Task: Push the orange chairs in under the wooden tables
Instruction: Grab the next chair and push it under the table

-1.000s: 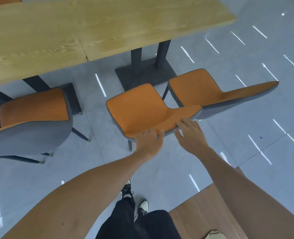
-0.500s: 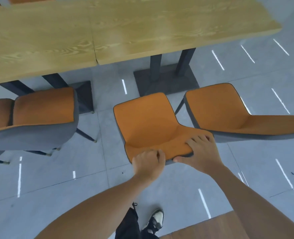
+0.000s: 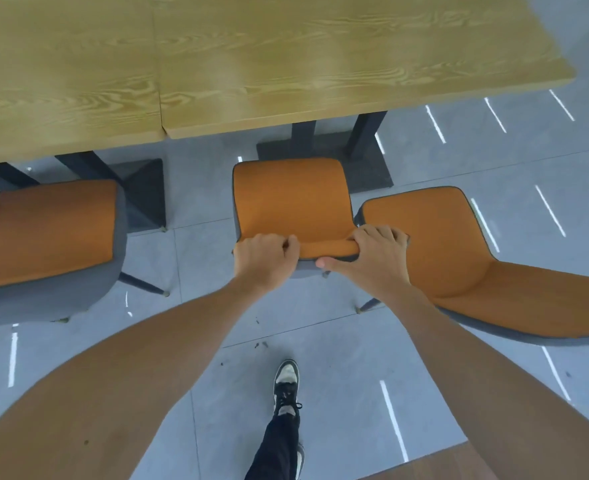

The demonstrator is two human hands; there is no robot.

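An orange chair with a grey shell (image 3: 291, 202) stands square to the wooden table (image 3: 320, 64), its seat front just short of the table edge. My left hand (image 3: 263, 259) grips the left end of the chair's backrest top. My right hand (image 3: 372, 261) grips the right end, thumb under the rim. A second orange chair (image 3: 459, 258) sits to the right, angled outward, its seat touching my right hand's side. A third orange chair (image 3: 47, 233) stands at the left, by the neighbouring wooden table (image 3: 61, 81).
Black table legs and a dark base plate (image 3: 365, 168) stand just beyond the held chair's seat. Another black base (image 3: 144, 192) lies at the left. Grey tiled floor (image 3: 494, 150) stretches to the right. My foot (image 3: 286, 382) is behind the chair. A brown wooden surface (image 3: 442, 469) shows at the bottom right.
The held chair has turned from angled to square with the table and moved closer to it. Both hands have closed tighter on the backrest top. I have stepped nearer.
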